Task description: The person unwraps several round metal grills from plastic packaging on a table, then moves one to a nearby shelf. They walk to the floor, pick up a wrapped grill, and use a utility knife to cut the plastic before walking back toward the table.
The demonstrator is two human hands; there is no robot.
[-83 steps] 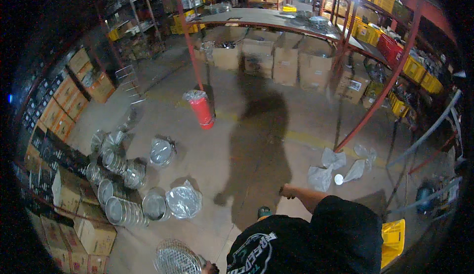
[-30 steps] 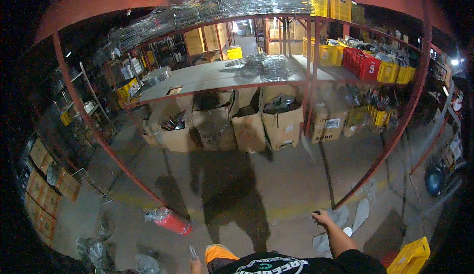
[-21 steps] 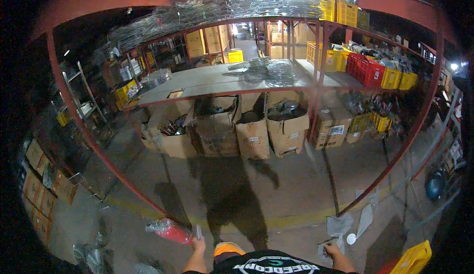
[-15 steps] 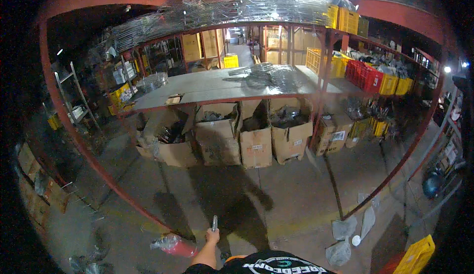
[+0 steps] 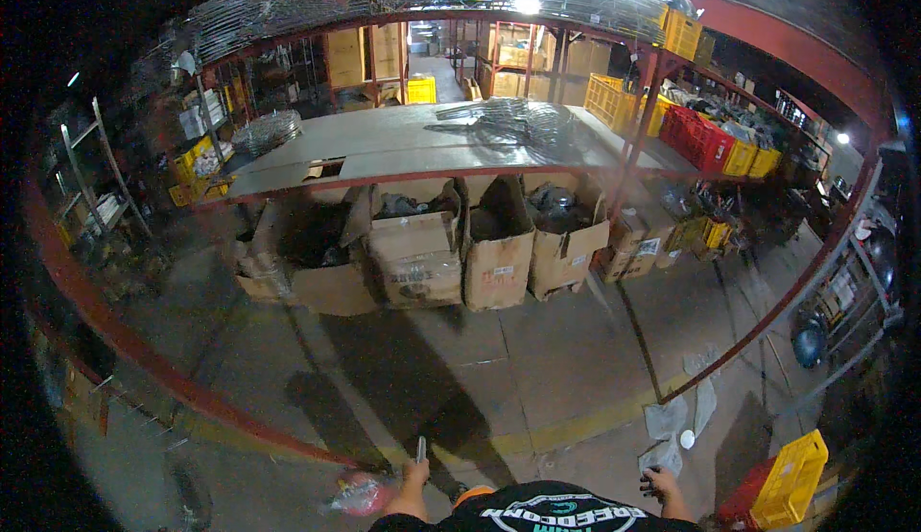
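My left hand [image 5: 414, 475] is low in the view, closed around a slim silvery object [image 5: 420, 449] that points away from me. What kind of object it is, I cannot make out. Beside that hand, a red bundle in clear plastic [image 5: 361, 494] lies on the floor. My right hand [image 5: 660, 483] hangs to the right of my body, in front of crumpled pale plastic sheets [image 5: 662, 454] on the floor. Dark patches show at its fingers, and whether it holds anything is unclear.
Open cardboard boxes [image 5: 413, 261] stand in a row beneath a grey-topped shelf [image 5: 384, 148] with red posts. Wire pieces [image 5: 508, 121] lie on the shelf. Red [image 5: 697, 139] and yellow crates [image 5: 606, 100] sit at its right. Another yellow crate [image 5: 794, 479] stands near me at the lower right.
The view has shifted, and the boxes and shelf appear slightly higher and further left. My right hand has come into view. My left hand still holds the slim object, a little lower in the picture.
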